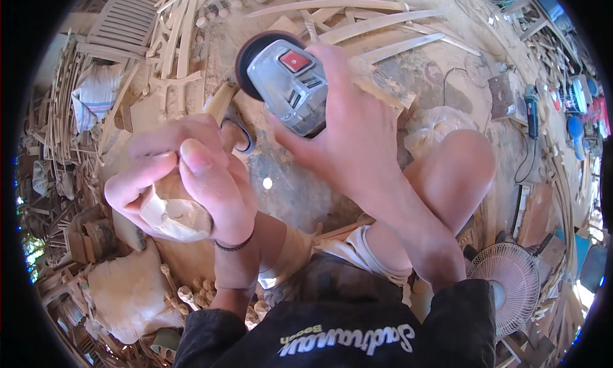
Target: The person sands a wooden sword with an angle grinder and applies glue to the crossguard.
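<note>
My left hand (pixel 211 163) is closed around a carved piece of pale wood (pixel 175 216), its blunt faceted end poking out below the fingers. A narrower wooden part shows beyond the fist, close to the tool's disc; my fist hides how the two parts join. My right hand (pixel 357 128) grips a grey disc sander (pixel 281 90) with a red switch on top. The sander's dark round disc (pixel 248 61) sits just above and right of the wood. Whether disc and wood touch, I cannot tell.
Long curved wooden strips (pixel 377 26) lie on the dusty floor ahead. A fan (pixel 504 290) stands at lower right, and a corded power tool (pixel 531 112) is at the right. Several carved wooden pieces (pixel 188 296) lie by my left side. A clear plastic bag (pixel 440 122) rests beyond my right knee.
</note>
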A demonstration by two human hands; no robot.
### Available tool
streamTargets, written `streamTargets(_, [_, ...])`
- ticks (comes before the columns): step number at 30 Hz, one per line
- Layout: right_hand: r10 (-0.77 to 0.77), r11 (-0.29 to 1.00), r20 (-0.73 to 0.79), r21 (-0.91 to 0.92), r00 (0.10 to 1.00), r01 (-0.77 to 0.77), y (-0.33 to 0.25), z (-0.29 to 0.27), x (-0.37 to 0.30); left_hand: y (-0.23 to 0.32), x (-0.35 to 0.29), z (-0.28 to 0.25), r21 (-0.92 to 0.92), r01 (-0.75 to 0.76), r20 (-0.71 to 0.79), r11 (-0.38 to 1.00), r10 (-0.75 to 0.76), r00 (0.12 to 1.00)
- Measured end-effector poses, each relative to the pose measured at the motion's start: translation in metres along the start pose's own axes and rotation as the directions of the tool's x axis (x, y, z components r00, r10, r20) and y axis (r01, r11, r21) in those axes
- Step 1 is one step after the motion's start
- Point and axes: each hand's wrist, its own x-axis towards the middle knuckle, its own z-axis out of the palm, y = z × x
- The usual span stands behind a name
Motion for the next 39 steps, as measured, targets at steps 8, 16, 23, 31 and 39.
streamTargets(8, [0.043,0.999,-0.129,-0.004,0.991,-0.044,0.01,-0.009,0.014,0.003,-0.001,0.001,-0.002,-0.01,0.021,1.0,0.01,1.0])
streamTargets(16, [-0.016,0.997,-0.036,0.079,0.999,0.019,-0.001,-0.003,0.007,0.006,-0.004,0.005,-0.037,-0.002,0.062,0.999,0.004,0.998])
streamTargets(23, [0.064,0.998,-0.076,-0.008,0.995,-0.065,0.007,-0.008,0.012,0.011,-0.01,-0.001,-0.06,0.092,0.044,0.994,-0.09,0.995])
streamTargets(31, [0.018,0.998,-0.022,0.059,1.0,-0.017,0.0,-0.003,0.007,0.01,-0.012,0.0,-0.063,0.093,0.03,0.994,-0.091,0.995])
streamTargets(39, [0.052,0.999,-0.12,0.016,0.991,-0.051,0.014,-0.004,0.014,0.004,-0.009,0.0,-0.066,0.009,0.083,0.998,-0.004,0.997])
